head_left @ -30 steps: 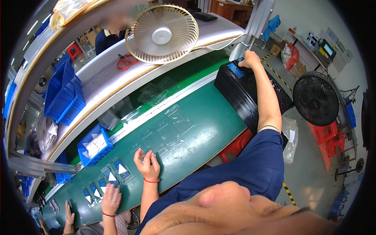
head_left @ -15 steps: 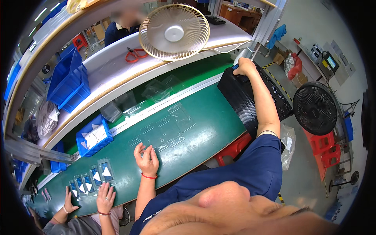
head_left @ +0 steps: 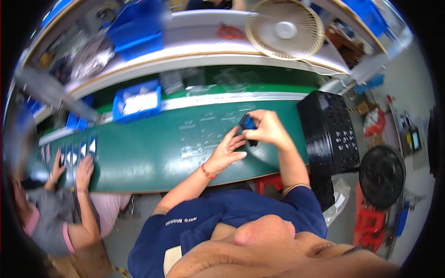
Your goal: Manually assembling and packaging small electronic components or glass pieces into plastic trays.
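Above the green table (head_left: 139, 157), my right hand (head_left: 269, 132) grips a small stack of blue-and-black flat pieces (head_left: 248, 123); their exact kind is blurred. Just left of them is my left hand (head_left: 227, 153), empty, its fingers spread and the palm turned toward the pieces. Several clear plastic blister trays (head_left: 192, 152) lie on the table in front of and beside my hands, faint against the green.
A black ribbed crate (head_left: 324, 129) stands at the table's right end. A blue bin (head_left: 139, 102) of white pieces sits at the back left. At far left, a co-worker's hands (head_left: 84, 171) rest by blue-and-white pieces in trays (head_left: 76, 155). A fan guard (head_left: 285, 30) is on the shelf.
My right hand has come from the black crate back over the table, carrying the blue-and-black pieces. My left hand has opened and turned toward them. The view has swung left.
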A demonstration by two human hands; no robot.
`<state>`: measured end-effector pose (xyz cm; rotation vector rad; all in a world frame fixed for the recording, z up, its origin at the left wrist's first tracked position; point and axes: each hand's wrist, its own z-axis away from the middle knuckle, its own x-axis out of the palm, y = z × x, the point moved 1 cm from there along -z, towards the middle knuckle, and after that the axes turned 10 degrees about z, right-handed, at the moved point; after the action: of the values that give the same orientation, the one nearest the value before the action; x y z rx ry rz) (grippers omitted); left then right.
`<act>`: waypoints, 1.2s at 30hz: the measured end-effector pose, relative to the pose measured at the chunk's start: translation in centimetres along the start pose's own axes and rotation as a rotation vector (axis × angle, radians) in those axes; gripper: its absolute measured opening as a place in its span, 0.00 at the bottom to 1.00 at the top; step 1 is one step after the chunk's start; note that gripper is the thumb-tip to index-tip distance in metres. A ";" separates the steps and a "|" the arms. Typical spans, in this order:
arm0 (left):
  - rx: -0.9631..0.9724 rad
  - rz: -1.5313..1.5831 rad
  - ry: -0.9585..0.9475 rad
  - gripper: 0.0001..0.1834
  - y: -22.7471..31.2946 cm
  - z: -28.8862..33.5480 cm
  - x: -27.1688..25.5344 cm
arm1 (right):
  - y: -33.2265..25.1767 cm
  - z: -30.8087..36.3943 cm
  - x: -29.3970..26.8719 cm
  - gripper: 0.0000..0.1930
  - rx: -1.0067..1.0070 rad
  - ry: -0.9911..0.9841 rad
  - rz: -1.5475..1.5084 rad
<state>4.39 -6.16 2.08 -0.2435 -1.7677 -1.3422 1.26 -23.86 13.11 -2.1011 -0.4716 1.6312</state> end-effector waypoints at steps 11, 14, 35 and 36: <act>-0.069 0.192 0.332 0.24 4.2 8.3 -4.8 | -3.3 -2.0 11.2 0.11 0.089 -0.484 -0.574; -0.015 0.221 0.385 0.24 5.6 11.0 -5.7 | -3.3 -3.8 12.8 0.11 0.195 -0.538 -0.804; 0.150 0.299 0.527 0.20 5.9 12.4 -8.3 | -6.0 -3.3 17.5 0.15 -0.195 -0.069 0.465; 0.145 0.302 0.533 0.21 5.9 12.4 -8.2 | -6.0 -3.3 17.5 0.17 -0.270 0.024 0.467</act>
<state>6.43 9.55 -0.30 -0.0582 -1.3087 -0.9460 8.73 -10.19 2.67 -2.5751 -0.2078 1.8724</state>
